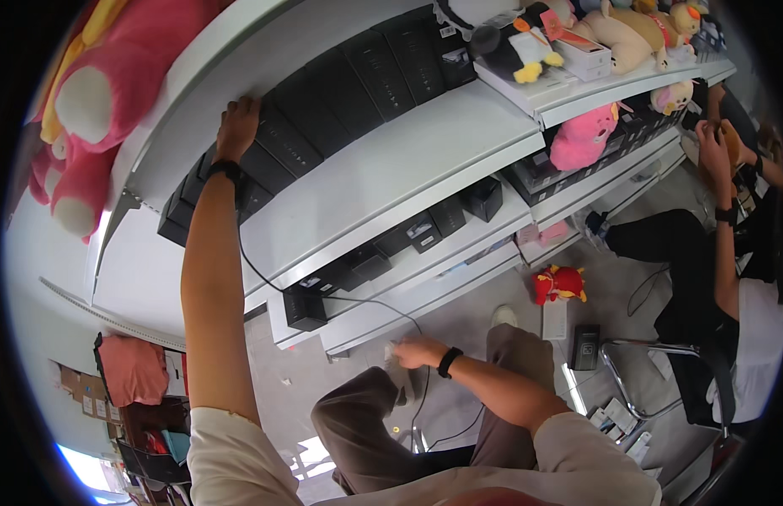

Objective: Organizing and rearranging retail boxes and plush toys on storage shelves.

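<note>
My left hand (pixel 238 126) reaches up to the long white shelf (pixel 379 171). Its fingers lie at the upper edge of the row of black boxes (pixel 284 142); whether they grip one is hidden. Lower down, my right hand (pixel 420 352) hangs over my knees with its fingers curled. Nothing clear shows in it, and its fingertips are hard to make out. A thin black cable (pixel 366 300) runs from my left wristband, across the shelf front and down past my right hand.
Smaller black boxes (pixel 305 310) line the lower shelf. Plush toys (pixel 524 50) crowd the upper right, and large pink plush toys (pixel 113 95) hang at upper left. A seated person (pixel 695 265) is at right. A red plush toy (pixel 559 283) and a black box (pixel 585 346) are near the floor.
</note>
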`<state>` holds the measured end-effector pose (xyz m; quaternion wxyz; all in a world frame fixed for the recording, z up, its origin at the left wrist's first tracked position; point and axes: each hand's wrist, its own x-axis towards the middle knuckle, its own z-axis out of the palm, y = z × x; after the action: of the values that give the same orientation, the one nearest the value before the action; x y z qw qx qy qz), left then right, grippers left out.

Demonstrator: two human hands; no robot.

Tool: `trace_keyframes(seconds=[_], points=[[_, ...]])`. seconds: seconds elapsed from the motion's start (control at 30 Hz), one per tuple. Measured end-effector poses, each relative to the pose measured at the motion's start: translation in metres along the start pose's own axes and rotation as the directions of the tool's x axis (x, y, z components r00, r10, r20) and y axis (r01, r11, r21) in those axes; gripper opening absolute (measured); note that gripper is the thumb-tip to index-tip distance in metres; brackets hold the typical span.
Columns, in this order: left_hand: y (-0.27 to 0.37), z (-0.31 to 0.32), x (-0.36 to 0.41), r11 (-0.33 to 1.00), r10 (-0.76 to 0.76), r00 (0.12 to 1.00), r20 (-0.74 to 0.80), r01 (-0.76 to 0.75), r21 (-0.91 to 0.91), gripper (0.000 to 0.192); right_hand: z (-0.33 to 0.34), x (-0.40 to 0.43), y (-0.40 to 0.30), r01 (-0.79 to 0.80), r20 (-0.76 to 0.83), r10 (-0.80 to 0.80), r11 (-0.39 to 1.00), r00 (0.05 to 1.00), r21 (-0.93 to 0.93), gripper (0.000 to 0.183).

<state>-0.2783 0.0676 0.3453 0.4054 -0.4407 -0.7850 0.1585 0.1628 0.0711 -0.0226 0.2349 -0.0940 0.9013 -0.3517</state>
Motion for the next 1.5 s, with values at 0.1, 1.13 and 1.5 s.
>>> trace_keyframes(seconds=[0.1,1.13,1.5], points=[[0.001,0.012,0.006,0.992,0.095,0.994,-0.052,-0.090,0.094,0.031,0.017,0.006,0.005,0.044,-0.045,-0.045,0.999,0.998,-0.025,0.030],[0.052,-0.108,-0.030,0.824,-0.268,0.938,0.221,0.342,-0.451,0.103,0.035,0.038,-0.010,0.072,0.033,-0.070,0.995,0.997,-0.068,0.032],[0.039,-0.085,-0.034,0.829,-0.174,0.975,0.139,0.222,-0.513,0.094,0.031,0.033,-0.009,0.024,0.011,-0.023,0.998,1.000,-0.060,0.030]])
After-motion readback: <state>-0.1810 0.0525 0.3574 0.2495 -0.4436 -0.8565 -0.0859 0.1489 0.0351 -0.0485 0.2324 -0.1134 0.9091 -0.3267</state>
